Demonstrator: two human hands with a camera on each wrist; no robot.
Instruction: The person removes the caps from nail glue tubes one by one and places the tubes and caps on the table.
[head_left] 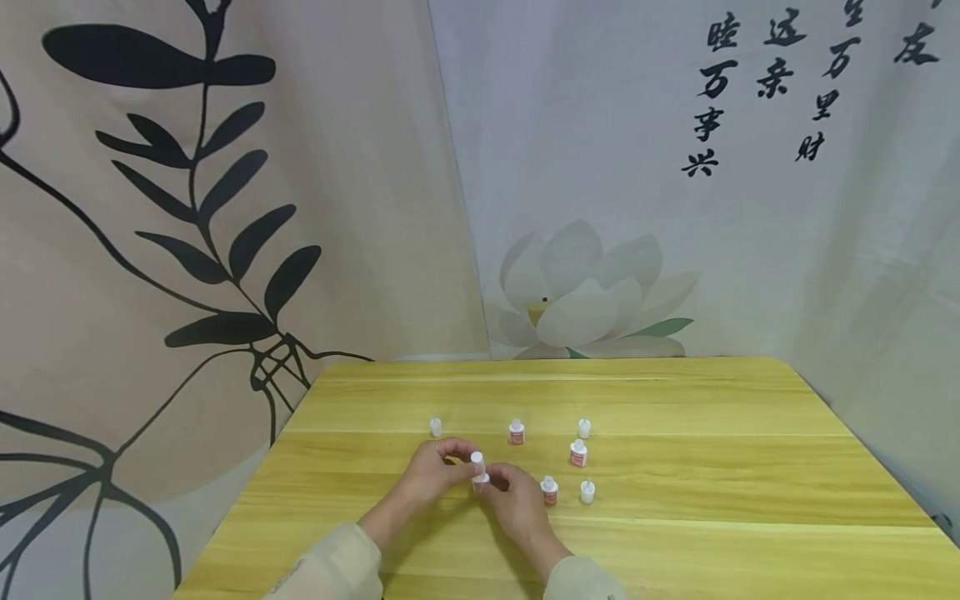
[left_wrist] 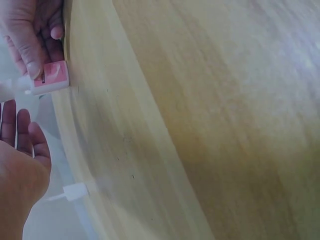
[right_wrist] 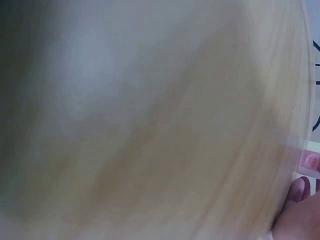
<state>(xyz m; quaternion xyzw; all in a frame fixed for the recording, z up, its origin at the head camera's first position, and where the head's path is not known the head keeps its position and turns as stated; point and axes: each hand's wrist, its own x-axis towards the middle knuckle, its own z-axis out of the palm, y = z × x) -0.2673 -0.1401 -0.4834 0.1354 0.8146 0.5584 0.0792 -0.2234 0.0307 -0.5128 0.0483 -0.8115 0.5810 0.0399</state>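
A small white bottle with a red-pink label is held upright just above the table, its body pinched between the thumb and fingers of my right hand. At its top sits a white cap, which the thumb and fingertips of my left hand pinch from the left. In the left wrist view the cap is partly cut off by the frame edge, so whether it is seated on the neck cannot be told. The right wrist view catches only part of the label and some right-hand fingers.
Three similar bottles stand uncapped, one farther back, one to the right and one beside my right hand. Loose white caps lie at back left, back right and near right. The wooden table meets patterned curtains behind.
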